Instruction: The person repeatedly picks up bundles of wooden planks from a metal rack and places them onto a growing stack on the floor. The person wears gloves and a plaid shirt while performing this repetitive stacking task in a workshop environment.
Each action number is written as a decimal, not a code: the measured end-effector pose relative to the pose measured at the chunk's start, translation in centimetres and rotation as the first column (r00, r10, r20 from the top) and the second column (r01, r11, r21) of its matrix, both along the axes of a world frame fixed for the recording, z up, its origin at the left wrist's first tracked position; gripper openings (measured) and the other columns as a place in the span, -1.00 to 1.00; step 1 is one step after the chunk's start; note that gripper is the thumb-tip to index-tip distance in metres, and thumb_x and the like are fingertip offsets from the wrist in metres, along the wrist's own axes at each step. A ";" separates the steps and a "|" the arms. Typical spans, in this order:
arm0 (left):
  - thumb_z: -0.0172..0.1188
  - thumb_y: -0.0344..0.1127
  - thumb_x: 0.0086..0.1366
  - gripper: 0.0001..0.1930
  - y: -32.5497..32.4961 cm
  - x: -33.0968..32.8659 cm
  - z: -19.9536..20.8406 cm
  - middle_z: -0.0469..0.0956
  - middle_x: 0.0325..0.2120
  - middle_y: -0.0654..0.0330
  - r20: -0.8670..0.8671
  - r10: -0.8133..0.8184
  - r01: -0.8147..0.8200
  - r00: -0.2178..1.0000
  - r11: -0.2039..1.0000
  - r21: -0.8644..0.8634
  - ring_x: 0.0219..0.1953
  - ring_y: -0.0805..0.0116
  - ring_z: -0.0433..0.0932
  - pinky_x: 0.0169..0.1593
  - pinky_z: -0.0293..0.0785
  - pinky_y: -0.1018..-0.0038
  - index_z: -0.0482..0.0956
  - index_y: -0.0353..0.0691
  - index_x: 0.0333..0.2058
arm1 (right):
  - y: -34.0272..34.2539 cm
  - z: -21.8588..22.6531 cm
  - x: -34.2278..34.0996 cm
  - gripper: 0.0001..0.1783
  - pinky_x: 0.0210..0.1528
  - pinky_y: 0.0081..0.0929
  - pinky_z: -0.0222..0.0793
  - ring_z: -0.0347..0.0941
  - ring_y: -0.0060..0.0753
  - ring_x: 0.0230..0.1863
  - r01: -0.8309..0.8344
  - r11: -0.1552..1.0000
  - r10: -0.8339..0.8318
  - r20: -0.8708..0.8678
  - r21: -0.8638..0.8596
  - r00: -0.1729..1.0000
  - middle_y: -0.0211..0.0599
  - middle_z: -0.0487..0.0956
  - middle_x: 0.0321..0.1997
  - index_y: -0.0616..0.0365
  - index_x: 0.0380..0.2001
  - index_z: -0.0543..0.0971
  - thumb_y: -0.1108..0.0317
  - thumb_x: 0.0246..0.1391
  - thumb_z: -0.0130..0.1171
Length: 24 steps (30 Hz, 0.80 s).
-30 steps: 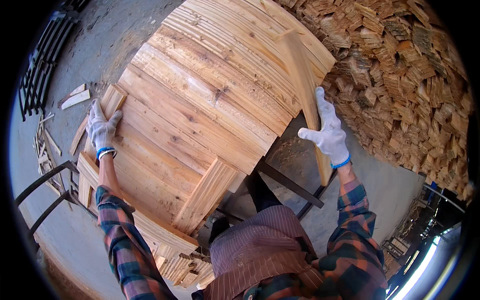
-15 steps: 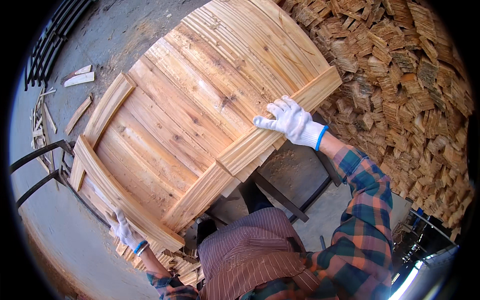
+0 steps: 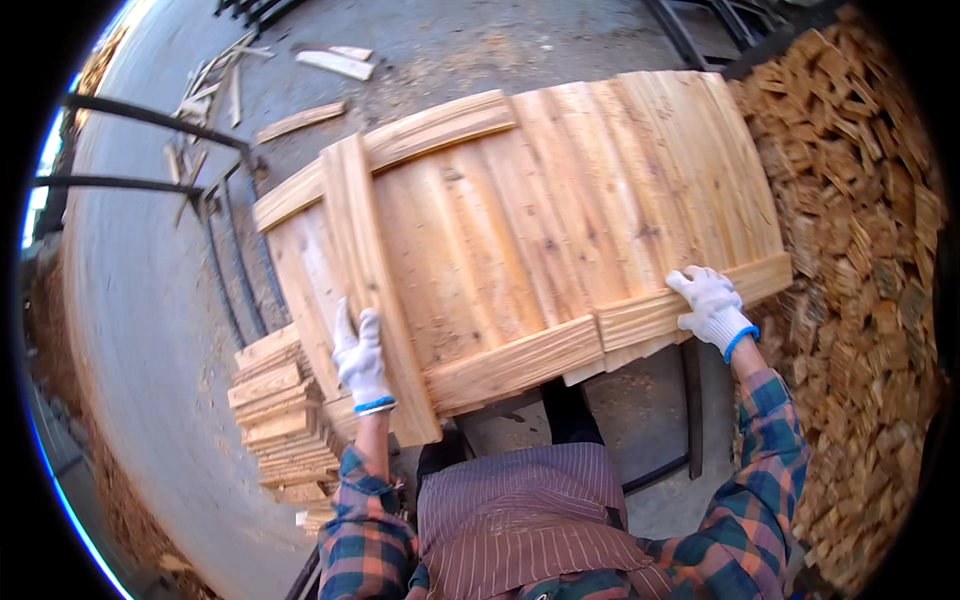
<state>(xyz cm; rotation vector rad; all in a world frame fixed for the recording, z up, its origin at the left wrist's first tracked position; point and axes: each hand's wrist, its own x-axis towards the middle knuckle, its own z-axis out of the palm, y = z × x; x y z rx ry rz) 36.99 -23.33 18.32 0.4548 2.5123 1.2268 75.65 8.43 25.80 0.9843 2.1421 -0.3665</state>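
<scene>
Several pale planks lie side by side as a wide panel [image 3: 500, 230], framed by thicker boards on top. My left hand [image 3: 362, 365], in a white knit glove with a blue cuff, rests against the left side of a long crosswise board [image 3: 372, 260]; its fingers are stretched out. Over the near edge board [image 3: 700, 292] lies my right hand [image 3: 712, 305], gloved likewise, thumb apart from the fingers. A second edge board [image 3: 515, 362] butts against that one at the near side. Along the far left edge runs another board [image 3: 440, 128], with a shorter piece beyond the crosswise board.
A stack of short planks [image 3: 275, 400] stands by the panel's near left corner. Wood offcuts [image 3: 850, 250] are heaped along the right. Dark metal bars [image 3: 150, 185] stick out at the left. Scrap slats [image 3: 335, 62] and sawdust lie on the concrete floor [image 3: 130, 300].
The view has turned, so the panel now lies more level across it. My left hand has moved from the panel's outer side up beside the crosswise board. My right hand stays on the near edge.
</scene>
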 end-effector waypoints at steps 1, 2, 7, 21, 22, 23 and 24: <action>0.20 0.02 0.35 -0.33 -0.7 -0.9 -0.9 0.48 0.06 -0.07 0.220 0.078 -0.114 0.972 0.981 0.156 0.05 0.25 0.46 0.14 0.38 0.39 0.32 -0.35 0.25 | -1.4 -0.9 -2.4 -0.11 0.26 -0.13 0.33 0.38 0.04 0.22 0.121 0.991 -0.134 -0.320 -0.060 0.938 -0.02 0.43 0.20 -0.18 0.33 0.30 0.33 -0.15 0.36; 0.18 -0.03 0.38 -0.40 -1.8 -1.8 -1.5 0.56 -0.07 0.00 0.446 0.101 -0.252 0.889 0.922 0.295 -0.09 0.31 0.51 0.04 0.46 0.42 0.37 -0.34 0.22 | -2.7 -1.6 -4.6 -0.07 0.24 -0.15 0.36 0.39 0.09 0.22 0.222 0.961 -0.277 -0.575 -0.166 0.770 0.03 0.41 0.25 -0.11 0.37 0.25 0.28 -0.13 0.38; -0.01 -0.05 0.47 -0.50 -3.9 -2.5 -1.5 0.52 -0.03 -0.02 0.844 0.001 -0.627 0.536 0.670 0.397 0.01 0.23 0.50 0.11 0.45 0.32 0.36 -0.28 0.20 | -14.7 -1.8 -28.9 0.25 0.22 -0.08 0.38 0.35 0.14 0.27 0.260 0.927 -0.375 -0.619 -0.271 0.691 0.23 0.25 0.37 -0.06 0.47 -0.08 -0.30 -0.12 0.34; 0.23 -0.01 0.31 -0.33 -4.8 -0.3 -1.0 0.45 0.15 -0.01 0.381 0.067 -0.191 0.922 0.936 0.296 0.18 0.19 0.42 0.24 0.31 0.37 0.34 -0.38 0.23 | -17.2 -3.1 -32.0 0.34 0.20 -0.06 0.35 0.40 0.23 0.16 0.395 0.917 -0.354 -0.569 -0.055 0.742 0.31 0.38 0.18 0.06 0.47 -0.09 -0.11 -0.25 0.50; 0.29 -0.02 0.28 -0.29 -4.8 0.5 -0.8 0.41 0.20 -0.02 0.340 -0.017 -0.097 0.940 0.944 0.315 0.27 0.17 0.35 0.31 0.24 0.38 0.33 -0.42 0.23 | -15.6 -5.1 -29.5 0.25 0.20 -0.07 0.35 0.40 0.23 0.17 0.382 0.924 -0.288 -0.630 0.015 0.722 0.29 0.38 0.17 0.06 0.46 -0.05 -0.11 -0.16 0.44; 0.31 0.01 0.24 -0.26 -6.7 0.3 -0.1 0.41 0.20 -0.05 0.197 -0.097 0.045 0.976 0.966 0.254 0.27 0.12 0.35 0.31 0.23 0.36 0.33 -0.40 0.23 | -15.1 -6.1 -28.7 0.17 0.19 -0.08 0.35 0.39 0.20 0.19 0.368 0.930 -0.293 -0.653 -0.025 0.698 0.27 0.36 0.21 0.05 0.46 -0.01 -0.13 -0.08 0.39; 0.32 0.05 0.21 -0.22 -8.6 -0.7 1.5 0.41 0.19 -0.08 0.055 -0.205 0.191 0.977 0.963 0.189 0.27 0.08 0.34 0.32 0.22 0.35 0.33 -0.39 0.23 | -14.8 -6.5 -28.0 0.13 0.25 -0.10 0.33 0.34 0.17 0.25 0.355 0.935 -0.272 -0.663 -0.010 0.698 0.21 0.30 0.31 0.03 0.45 0.02 -0.18 -0.04 0.34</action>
